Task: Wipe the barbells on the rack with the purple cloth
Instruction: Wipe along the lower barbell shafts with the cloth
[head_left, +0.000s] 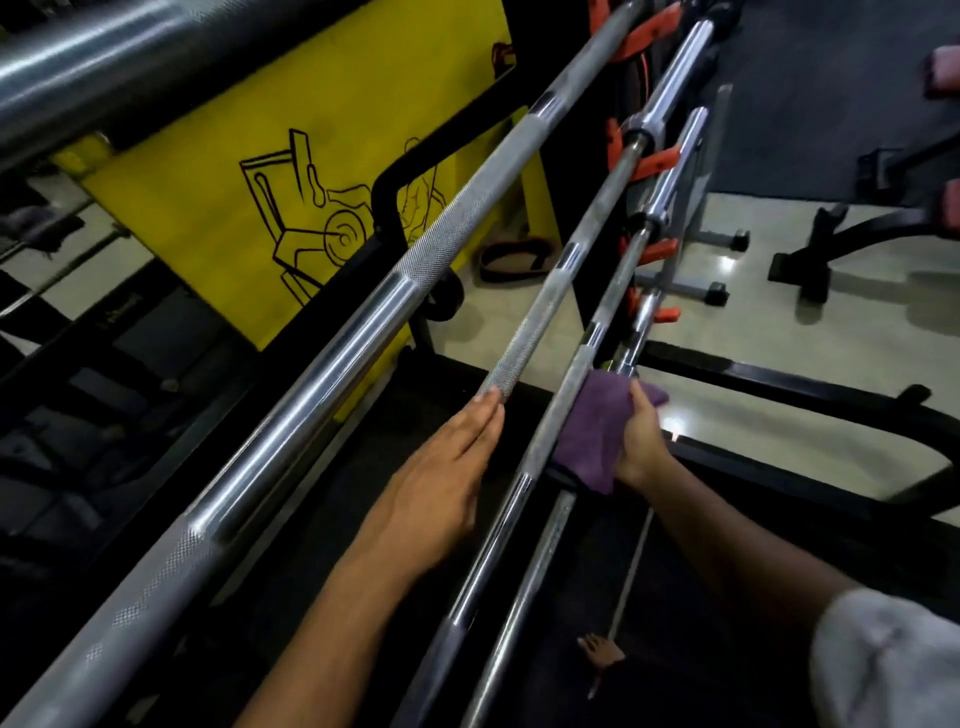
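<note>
Several steel barbells lie in a stepped row on a black rack, running from lower left to upper right. My right hand (641, 441) grips the purple cloth (592, 431), which is wrapped round a lower barbell (579, 364) below the thicker ones. My left hand (447, 467) lies flat with straight fingers on the middle barbell (524, 338), fingertips at the start of its knurled part. The thick barbell (322, 358) passes to the left of that hand. The lowest bars are partly hidden behind the cloth.
A yellow wall panel (234, 156) with black drawings stands behind the rack. Orange clamps (654, 161) sit on the far bar ends. A black bench frame (841, 249) stands on the pale floor at right. My bare foot (600, 649) shows below the bars.
</note>
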